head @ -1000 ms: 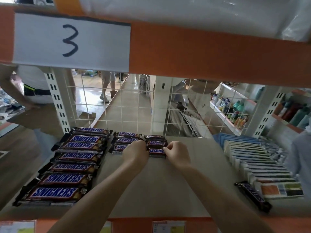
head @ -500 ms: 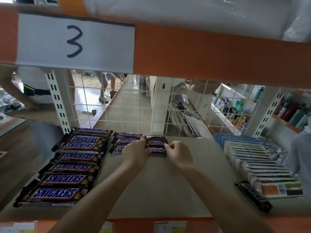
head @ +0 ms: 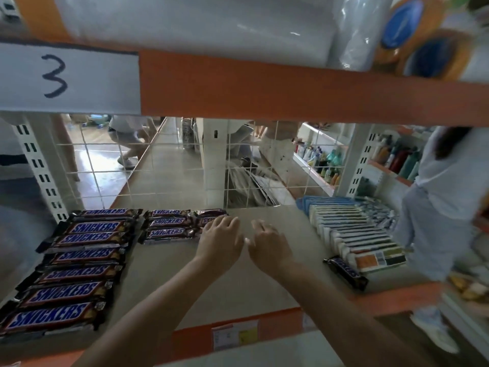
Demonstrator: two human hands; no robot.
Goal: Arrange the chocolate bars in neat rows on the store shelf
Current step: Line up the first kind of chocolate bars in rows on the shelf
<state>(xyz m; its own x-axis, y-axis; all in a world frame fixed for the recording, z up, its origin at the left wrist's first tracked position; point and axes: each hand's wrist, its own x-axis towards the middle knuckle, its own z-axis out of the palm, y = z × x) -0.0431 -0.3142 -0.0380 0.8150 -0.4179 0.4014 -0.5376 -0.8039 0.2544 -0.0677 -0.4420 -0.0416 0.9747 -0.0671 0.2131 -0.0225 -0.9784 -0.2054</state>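
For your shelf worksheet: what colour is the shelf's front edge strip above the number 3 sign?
Orange, clearest in the head view.

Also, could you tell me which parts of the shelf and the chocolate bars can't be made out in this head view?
- Third column of small Snickers bars: its nearer bars are hidden behind the left hand.
- Front-left big Snickers bar: its left end is cut off by the picture's edge.
- Price tags on the shelf edge: too small and blurred to read.
- Right hand: fingers motion-blurred; nothing seen in it.
- Flat packs on the right: labels unreadable.
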